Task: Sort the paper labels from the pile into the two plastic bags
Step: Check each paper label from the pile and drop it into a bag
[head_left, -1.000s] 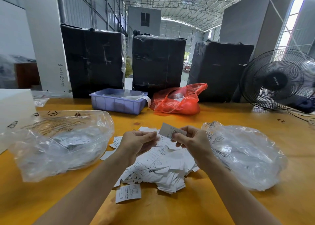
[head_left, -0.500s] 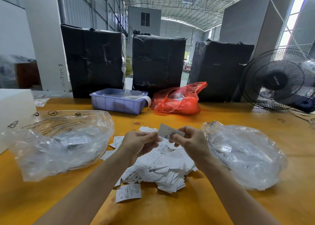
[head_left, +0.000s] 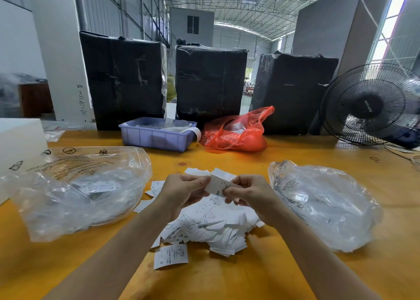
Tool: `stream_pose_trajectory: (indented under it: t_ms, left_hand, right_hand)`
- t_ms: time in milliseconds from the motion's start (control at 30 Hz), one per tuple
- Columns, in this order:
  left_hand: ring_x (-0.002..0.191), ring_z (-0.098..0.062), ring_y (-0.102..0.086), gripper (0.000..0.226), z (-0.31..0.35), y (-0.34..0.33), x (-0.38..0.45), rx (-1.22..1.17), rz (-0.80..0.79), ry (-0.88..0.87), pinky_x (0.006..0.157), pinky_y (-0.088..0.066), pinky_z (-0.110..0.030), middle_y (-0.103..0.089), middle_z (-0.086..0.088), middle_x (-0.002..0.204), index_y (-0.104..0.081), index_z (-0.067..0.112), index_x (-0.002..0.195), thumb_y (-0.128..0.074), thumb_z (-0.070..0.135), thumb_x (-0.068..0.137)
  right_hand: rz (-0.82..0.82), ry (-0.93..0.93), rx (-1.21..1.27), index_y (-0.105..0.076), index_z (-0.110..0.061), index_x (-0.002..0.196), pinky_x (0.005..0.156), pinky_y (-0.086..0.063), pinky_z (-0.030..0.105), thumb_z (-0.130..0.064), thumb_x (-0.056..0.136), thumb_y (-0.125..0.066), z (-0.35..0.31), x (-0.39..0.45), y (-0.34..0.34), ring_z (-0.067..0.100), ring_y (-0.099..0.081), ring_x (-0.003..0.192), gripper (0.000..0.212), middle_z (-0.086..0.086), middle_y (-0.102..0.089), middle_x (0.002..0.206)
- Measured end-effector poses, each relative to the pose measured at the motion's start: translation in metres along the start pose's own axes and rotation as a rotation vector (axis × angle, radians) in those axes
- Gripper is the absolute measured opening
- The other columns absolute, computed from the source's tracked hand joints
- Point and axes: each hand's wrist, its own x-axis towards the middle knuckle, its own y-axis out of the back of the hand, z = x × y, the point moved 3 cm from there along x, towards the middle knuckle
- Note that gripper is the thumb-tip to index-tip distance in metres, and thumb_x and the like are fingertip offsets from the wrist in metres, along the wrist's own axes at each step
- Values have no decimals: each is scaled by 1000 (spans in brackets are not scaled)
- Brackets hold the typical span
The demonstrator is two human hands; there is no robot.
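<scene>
both forearms extend over the worktop (head_left: 227,277), wrists raised. left hand (head_left: 181,191) and right hand (head_left: 250,195) pinch one label (head_left: 217,186) above the pile (head_left: 211,227), between two bags (head_left: 75,193) (head_left: 322,204).

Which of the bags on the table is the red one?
The red bag is the one at the back of the table, right beside the blue tray. The two bags near the hands are see-through: one on the left, one on the right.
</scene>
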Motion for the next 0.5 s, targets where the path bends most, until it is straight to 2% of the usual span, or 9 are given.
stream_pose_trajectory:
  t_ms: [200,367,500]
  left_hand:
    - [62,-12,-69,20,1,1,0,8,-3,-21,59,-48,-23,-74,-10,77,-71,3,91,-73,16,76]
    - [62,-11,-70,15,-2,-3,-2,66,-35,-19,56,-49,-20,-74,-6,74,-73,6,88,-73,16,77]
    - [65,-14,-71,11,0,-3,-1,59,-39,-45,55,-52,-18,-74,-8,75,-73,7,83,-74,14,74]
  right_hand:
    - [-31,-13,-24,-66,-1,78,47,-38,16,3,80,-67,-1,-1,3,7,-51,48,5,5,-66,58]
    - [-95,-9,-69,-65,-2,80,55,-40,21,1,80,-68,-2,-3,1,11,-54,55,4,8,-66,65]
    - [-140,-22,-150,-65,1,81,49,-39,15,3,80,-67,-1,-4,-1,7,-52,50,3,7,-62,61]
